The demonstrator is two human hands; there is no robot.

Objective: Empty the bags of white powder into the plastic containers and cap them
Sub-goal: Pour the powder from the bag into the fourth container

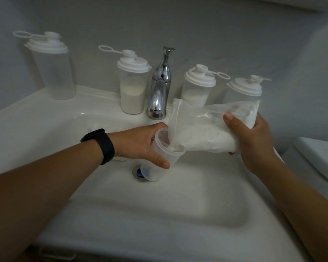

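Note:
My left hand [140, 146] grips an uncapped clear plastic container [160, 163] over the sink basin, tilted slightly toward the right. My right hand [252, 140] holds a clear bag of white powder [206, 137] on its side, its open corner resting inside the container's mouth. Powder fills the lower part of the bag. Four capped containers stand along the sink's back ledge: an empty-looking one [52, 72] at far left, one [133, 87] about half full of powder, another [196, 87] with some powder, and one [244, 89] partly hidden behind the bag.
A chrome faucet [159, 87] rises between the two middle containers. The white sink [159, 214] has a drain [139, 172] right under the held container. A grey wall runs behind the ledge. A white fixture [318, 159] sits at the right edge.

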